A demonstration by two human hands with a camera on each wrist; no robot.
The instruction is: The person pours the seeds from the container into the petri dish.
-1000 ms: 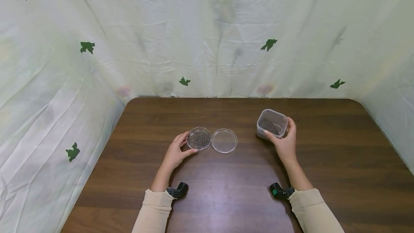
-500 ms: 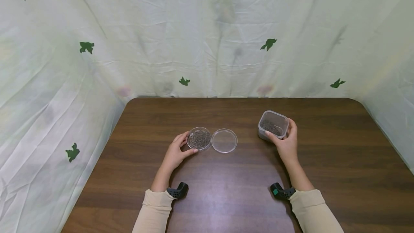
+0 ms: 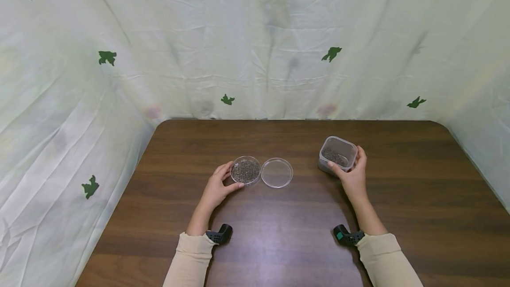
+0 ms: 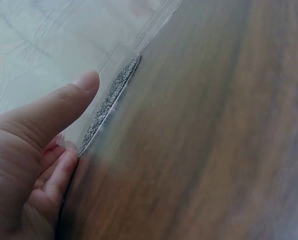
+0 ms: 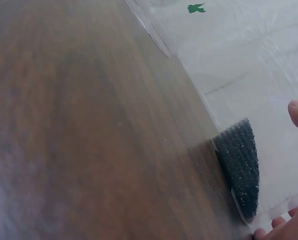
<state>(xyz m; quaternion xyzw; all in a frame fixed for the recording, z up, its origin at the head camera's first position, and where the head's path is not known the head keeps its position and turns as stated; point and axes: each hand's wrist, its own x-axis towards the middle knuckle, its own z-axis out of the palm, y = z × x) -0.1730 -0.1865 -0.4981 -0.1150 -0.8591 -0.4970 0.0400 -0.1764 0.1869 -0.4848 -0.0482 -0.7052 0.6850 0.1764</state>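
A round clear petri dish [image 3: 245,171] full of dark grey grains stands on the brown table, left of the middle. My left hand [image 3: 215,189] holds it from the left, thumb on the near side and fingers on the far side. The left wrist view shows the grain layer [image 4: 111,102] through the clear wall. Further right, my right hand [image 3: 353,175] grips a clear square-cornered plastic tub [image 3: 350,149] by its right side. Dark grains [image 5: 239,170] inside the tub are banked towards its left side. The right fingertips behind the tub are partly hidden.
An uncovered clear petri dish half or lid [image 3: 276,173] lies just right of the filled dish, close beside it. The wooden table [image 3: 287,229] ends at the back against a pale curtain [image 3: 255,56] with green bird and leaf prints.
My right hand and the tub have shifted slightly right and towards me. The left hand and the filled dish have stayed in place.
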